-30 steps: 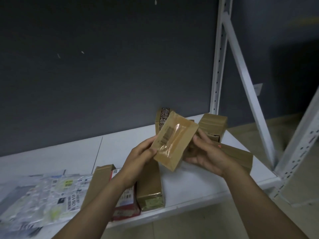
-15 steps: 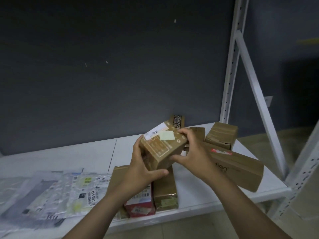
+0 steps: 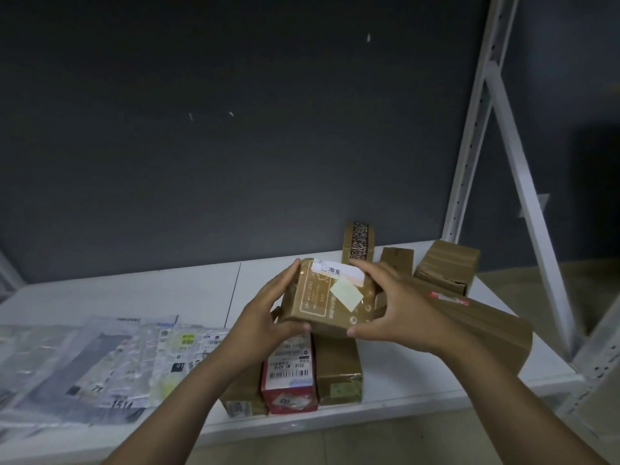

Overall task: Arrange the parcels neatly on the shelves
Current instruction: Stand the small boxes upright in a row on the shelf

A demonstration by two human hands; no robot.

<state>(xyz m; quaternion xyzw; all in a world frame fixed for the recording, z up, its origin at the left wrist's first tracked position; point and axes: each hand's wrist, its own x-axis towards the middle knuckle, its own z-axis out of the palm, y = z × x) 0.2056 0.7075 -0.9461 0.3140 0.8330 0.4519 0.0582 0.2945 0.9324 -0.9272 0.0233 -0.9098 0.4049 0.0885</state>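
Below the box (image 3: 330,297), red parcel (image 3: 290,374) on shelf (image 3: 167,297)

The box (image 3: 330,297) in the middle is matt brown cardboard with a white paper label (image 3: 339,271). The bags (image 3: 100,357) at near left are glossy, wrinkled plastic. The shelf (image 3: 167,297) is smooth and white; its post (image 3: 474,146) is painted metal.

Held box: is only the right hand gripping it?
No, the left hand and the right hand both grip the box from opposite sides.
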